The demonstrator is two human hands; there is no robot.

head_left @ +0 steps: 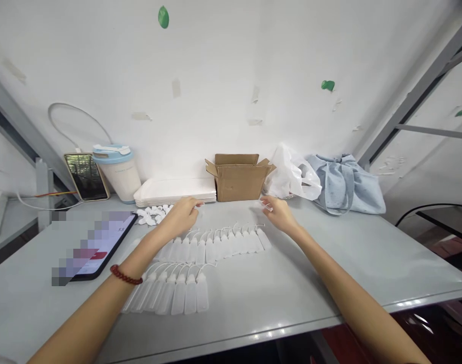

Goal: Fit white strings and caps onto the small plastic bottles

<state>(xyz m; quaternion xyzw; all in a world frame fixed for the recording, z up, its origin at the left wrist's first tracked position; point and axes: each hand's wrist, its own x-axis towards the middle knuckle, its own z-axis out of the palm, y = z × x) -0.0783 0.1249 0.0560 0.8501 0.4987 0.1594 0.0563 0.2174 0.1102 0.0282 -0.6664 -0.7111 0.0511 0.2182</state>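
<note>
Two rows of flat, translucent white plastic bottles or tubes with thin curved white strings or stems lie on the grey table: a back row [223,245] and a front row [185,296]. My left hand [181,217], with a red bead bracelet on its wrist, is over the left end of the back row, fingers drawn together. Behind the row's right end, my right hand [280,212] has its fingers pinched. Something small and pale may be at each hand's fingertips, too faint to name. A pile of small white plastic pieces [153,215] sits beside my left hand, partly hidden by it.
Along the wall stand a phone [86,174] on a cable, a blue-lidded cup [119,172], a white stack [174,192], an open cardboard box [238,182], a white plastic bag [291,174] and a light blue cloth bag [352,184]. A large tablet or phone [109,242] lies left.
</note>
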